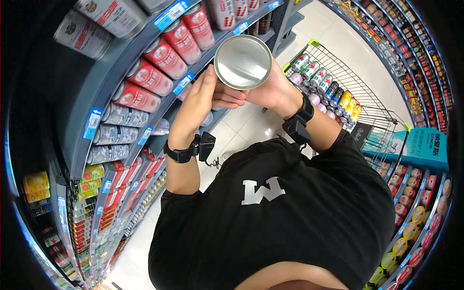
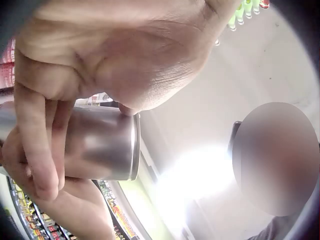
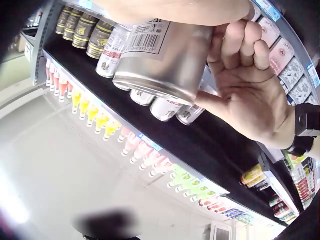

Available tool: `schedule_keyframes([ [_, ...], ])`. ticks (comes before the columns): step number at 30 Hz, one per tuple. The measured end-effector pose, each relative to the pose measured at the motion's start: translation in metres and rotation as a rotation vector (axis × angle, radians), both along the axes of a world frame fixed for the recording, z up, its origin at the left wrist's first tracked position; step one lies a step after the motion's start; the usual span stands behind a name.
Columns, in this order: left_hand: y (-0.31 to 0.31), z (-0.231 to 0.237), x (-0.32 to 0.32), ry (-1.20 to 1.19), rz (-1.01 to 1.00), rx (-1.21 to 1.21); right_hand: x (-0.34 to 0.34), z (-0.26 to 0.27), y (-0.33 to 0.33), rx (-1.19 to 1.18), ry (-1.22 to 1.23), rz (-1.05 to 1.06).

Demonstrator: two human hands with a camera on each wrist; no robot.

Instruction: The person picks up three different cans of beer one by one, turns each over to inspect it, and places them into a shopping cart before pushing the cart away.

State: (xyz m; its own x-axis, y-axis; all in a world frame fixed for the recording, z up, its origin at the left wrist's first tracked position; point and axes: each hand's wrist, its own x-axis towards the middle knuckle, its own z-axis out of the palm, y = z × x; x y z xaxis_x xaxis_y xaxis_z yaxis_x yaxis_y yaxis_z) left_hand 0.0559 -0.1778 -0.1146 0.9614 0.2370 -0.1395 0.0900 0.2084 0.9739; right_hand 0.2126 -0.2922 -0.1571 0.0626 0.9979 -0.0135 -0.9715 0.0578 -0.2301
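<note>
A silver can [image 1: 243, 62] is held up in front of the chest, its bare metal end facing the head camera. My right hand [image 1: 274, 92] grips it from the right. My left hand [image 1: 200, 99] is at its left side, fingers bent beside the can [image 2: 102, 142] in the left wrist view. There, the left hand [image 2: 120, 55] covers part of it, and the right hand [image 2: 75, 205] shows beyond. In the right wrist view, a barcode label shows on the can [image 3: 172, 62], the right hand [image 3: 175, 10] lies across it, and the left thumb touches its rim, palm [image 3: 250, 100] visible.
Shelves at left hold red cans [image 1: 180, 41], patterned cans [image 1: 116, 134] and large cans [image 1: 111, 17]. A wire cart [image 1: 382, 108] with several cans and bottles stands at right. More shelves curve along the right edge [image 1: 420, 58]. Pale floor tiles [image 1: 232, 130] show between.
</note>
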Motion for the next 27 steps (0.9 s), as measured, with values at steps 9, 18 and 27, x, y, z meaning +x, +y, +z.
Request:
schedule_keyframes([
  [9, -0.073, -0.002, 0.079, 0.004, -0.206, -0.01, 0.068, 0.045, -0.091, -0.216, -0.087, -0.226],
  [18, -0.171, -0.018, 0.169, 0.097, 0.035, -0.462, 0.162, 0.047, -0.148, -0.511, -0.923, -0.033],
  [27, -0.177, -0.014, 0.208, -0.216, -0.287, -1.189, 0.156, 0.045, -0.17, -0.288, -0.346, -0.475],
])
